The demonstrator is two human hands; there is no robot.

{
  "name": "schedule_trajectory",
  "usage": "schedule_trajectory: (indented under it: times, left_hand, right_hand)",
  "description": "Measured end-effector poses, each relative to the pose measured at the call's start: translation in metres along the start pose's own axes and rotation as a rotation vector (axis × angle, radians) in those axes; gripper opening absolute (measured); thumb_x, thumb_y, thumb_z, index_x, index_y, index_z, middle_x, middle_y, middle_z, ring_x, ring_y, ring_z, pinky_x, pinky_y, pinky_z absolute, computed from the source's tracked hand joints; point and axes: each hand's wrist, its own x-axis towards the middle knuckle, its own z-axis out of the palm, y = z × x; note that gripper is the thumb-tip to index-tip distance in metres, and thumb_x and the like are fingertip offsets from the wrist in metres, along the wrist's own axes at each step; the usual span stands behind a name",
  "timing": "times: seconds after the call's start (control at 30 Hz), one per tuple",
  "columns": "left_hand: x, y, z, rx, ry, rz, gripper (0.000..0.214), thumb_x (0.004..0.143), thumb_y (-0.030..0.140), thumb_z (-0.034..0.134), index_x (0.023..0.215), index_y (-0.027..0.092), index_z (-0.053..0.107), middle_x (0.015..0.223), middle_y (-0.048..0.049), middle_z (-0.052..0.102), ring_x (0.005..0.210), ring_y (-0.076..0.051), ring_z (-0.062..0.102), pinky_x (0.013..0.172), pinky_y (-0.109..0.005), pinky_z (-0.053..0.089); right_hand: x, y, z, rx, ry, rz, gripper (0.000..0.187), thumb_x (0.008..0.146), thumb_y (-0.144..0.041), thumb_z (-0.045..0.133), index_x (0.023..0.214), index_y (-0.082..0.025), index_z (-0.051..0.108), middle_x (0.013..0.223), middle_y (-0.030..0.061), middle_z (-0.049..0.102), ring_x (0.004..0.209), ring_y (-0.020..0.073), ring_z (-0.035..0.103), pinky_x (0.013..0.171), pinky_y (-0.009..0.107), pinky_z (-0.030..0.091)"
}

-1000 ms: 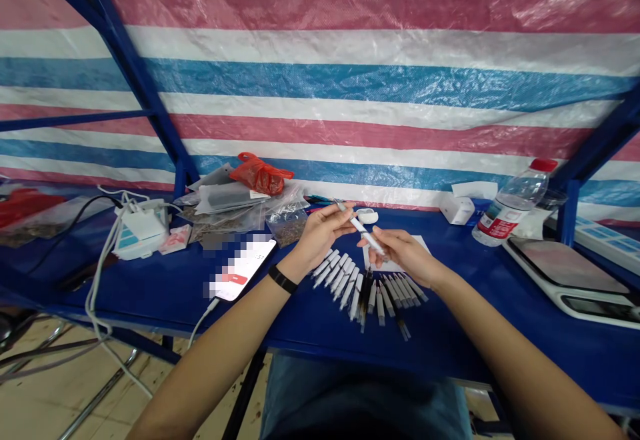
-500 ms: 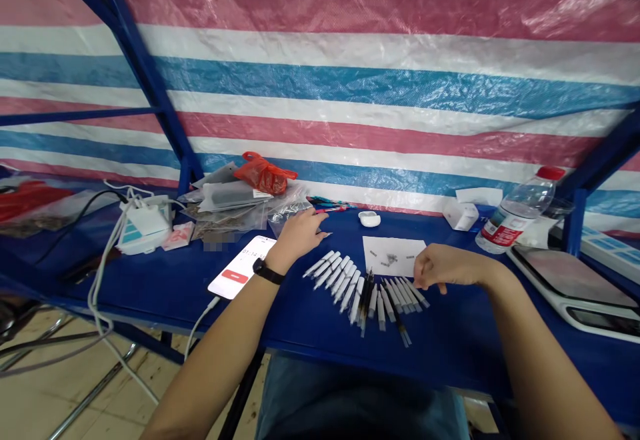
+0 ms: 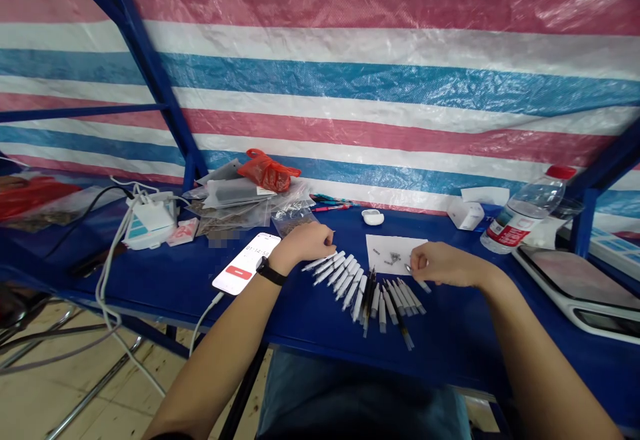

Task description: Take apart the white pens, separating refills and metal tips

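Note:
My left hand (image 3: 311, 243), with a black band on the wrist, has its fingers curled together at the upper end of a row of white pen parts (image 3: 340, 273); what it holds, if anything, is hidden. My right hand (image 3: 437, 264) pinches a grey pen barrel (image 3: 425, 286), whose pointed tip sticks out past the fingers over the edge of a white paper (image 3: 387, 266). Small metallic pieces (image 3: 395, 257) lie on that paper. Below it fan out several grey pen barrels (image 3: 403, 298), and dark pen refills (image 3: 369, 293) lie between the two rows.
A lit phone (image 3: 247, 263) lies beside my left wrist. Behind are plastic bags (image 3: 235, 193), pens (image 3: 333, 208) and a white earphone case (image 3: 373, 217). On the right stand a bottle (image 3: 523, 217) and a scale (image 3: 575, 287). A power strip (image 3: 150, 223) with cables sits left.
My left hand has drawn its stretched fingers in and come down to the white pen parts. A grey barrel now shows in my right hand, raised from the row's right end.

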Motion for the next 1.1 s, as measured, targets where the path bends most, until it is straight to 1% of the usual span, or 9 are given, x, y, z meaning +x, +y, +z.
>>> schedule_trajectory:
  times: [0.1,0.17,0.3,0.4,0.47,0.57,0.67,0.93,1.1]
  left_hand:
    - [0.0,0.001,-0.002,-0.02,-0.025,0.02,0.017,0.082,0.029,0.062,0.068,0.021,0.069,0.075,-0.0064,0.074,0.089,-0.026,0.073,0.065,-0.028,0.042]
    - [0.0,0.001,-0.003,-0.03,-0.05,0.03,0.013,0.077,0.026,0.064,0.065,0.021,0.067,0.069,-0.0044,0.072,0.082,-0.024,0.072,0.063,-0.028,0.041]
    - [0.001,0.0,-0.002,-0.022,-0.065,0.013,0.01,0.07,0.02,0.066,0.06,0.021,0.063,0.065,-0.003,0.07,0.074,-0.023,0.07,0.06,-0.028,0.039]
    - [0.003,0.001,0.0,0.008,-0.048,-0.018,0.012,0.067,0.022,0.068,0.058,0.021,0.06,0.066,-0.0044,0.071,0.071,-0.024,0.069,0.059,-0.029,0.036]
    - [0.002,0.003,-0.001,0.027,-0.023,-0.041,0.01,0.068,0.023,0.067,0.06,0.02,0.062,0.07,-0.0061,0.073,0.075,-0.025,0.069,0.059,-0.029,0.036]
    - [0.001,0.006,-0.004,0.044,0.021,-0.071,0.004,0.071,0.024,0.065,0.071,0.02,0.067,0.08,-0.0081,0.076,0.082,-0.027,0.07,0.062,-0.03,0.038]
    - [0.0,0.007,-0.006,0.05,0.043,-0.086,0.01,0.073,0.024,0.064,0.079,0.02,0.07,0.085,-0.0084,0.077,0.082,-0.027,0.07,0.066,-0.031,0.041]
    - [0.001,0.004,-0.004,0.041,0.057,-0.092,0.013,0.075,0.026,0.063,0.083,0.021,0.072,0.083,-0.0064,0.076,0.082,-0.026,0.07,0.067,-0.031,0.042]
    - [0.001,0.005,-0.006,0.038,0.062,-0.1,0.011,0.077,0.026,0.062,0.084,0.021,0.07,0.081,-0.0053,0.075,0.082,-0.026,0.069,0.066,-0.03,0.04]
  right_hand:
    - [0.0,0.002,-0.005,0.005,0.151,-0.081,0.012,0.069,-0.03,0.063,0.066,-0.023,0.054,0.068,0.0009,0.063,0.057,0.0165,0.056,0.054,0.028,0.04]
    - [0.002,0.001,-0.003,0.031,0.191,-0.134,0.016,0.074,-0.034,0.06,0.069,-0.024,0.049,0.07,-0.0003,0.06,0.06,0.0167,0.055,0.056,0.028,0.039]
    - [0.01,-0.011,0.019,0.025,0.225,-0.224,0.018,0.083,-0.033,0.054,0.073,-0.025,0.042,0.066,-0.0028,0.053,0.062,0.0174,0.05,0.058,0.028,0.035]
    - [0.015,-0.026,0.039,-0.071,0.281,-0.178,0.011,0.087,-0.023,0.047,0.077,-0.025,0.044,0.064,-0.0016,0.056,0.061,0.0184,0.051,0.059,0.028,0.032]
    - [0.016,-0.034,0.047,-0.107,0.307,-0.14,0.008,0.089,-0.024,0.049,0.081,-0.024,0.048,0.064,0.0006,0.059,0.062,0.02,0.054,0.058,0.029,0.03]
    - [0.016,-0.041,0.052,-0.205,0.288,-0.078,0.02,0.091,-0.035,0.057,0.076,-0.024,0.051,0.069,0.0063,0.063,0.071,0.0247,0.061,0.06,0.03,0.03]
    - [0.016,-0.044,0.055,-0.295,0.229,-0.031,0.033,0.092,-0.039,0.061,0.066,-0.023,0.049,0.071,0.0099,0.065,0.077,0.0274,0.065,0.061,0.031,0.031]
    - [0.02,-0.049,0.064,-0.249,0.216,-0.011,0.026,0.088,-0.022,0.061,0.064,-0.022,0.053,0.071,0.01,0.066,0.071,0.0252,0.064,0.058,0.031,0.031]
    - [0.018,-0.051,0.063,-0.195,0.191,0.001,0.034,0.091,-0.036,0.064,0.063,-0.023,0.051,0.065,0.0079,0.063,0.064,0.0229,0.06,0.057,0.031,0.032]
